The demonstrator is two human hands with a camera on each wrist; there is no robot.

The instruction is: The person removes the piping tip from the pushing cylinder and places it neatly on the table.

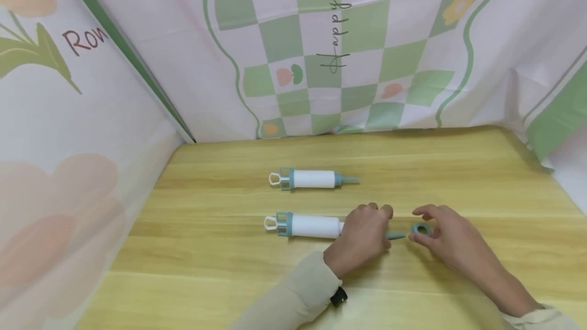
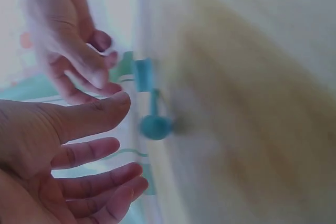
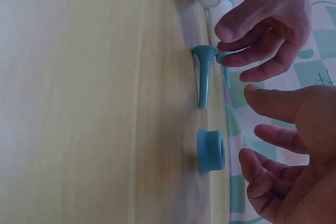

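A white syringe-like tube (image 1: 314,226) with a teal frame and white looped handle lies on the table, its bare white tip partly behind my left hand (image 1: 364,230). That hand hovers over a teal tapered nozzle (image 3: 205,77), fingers relaxed and bent; the right wrist view shows the nozzle lying loose just beside the fingertips. To the right, a teal ring-shaped cap (image 3: 210,150) rests on the wood. My right hand (image 1: 451,236) is spread around this cap with thumb and fingers apart, and in the right wrist view a gap shows between fingertips and cap.
Farther back lies a second white tube (image 1: 314,179), complete with its teal nozzle and looped handle. The wood-grain table (image 1: 197,253) ends at a hanging checkered cloth (image 1: 321,65) at the back. Printed fabric (image 1: 69,141) borders the left side.
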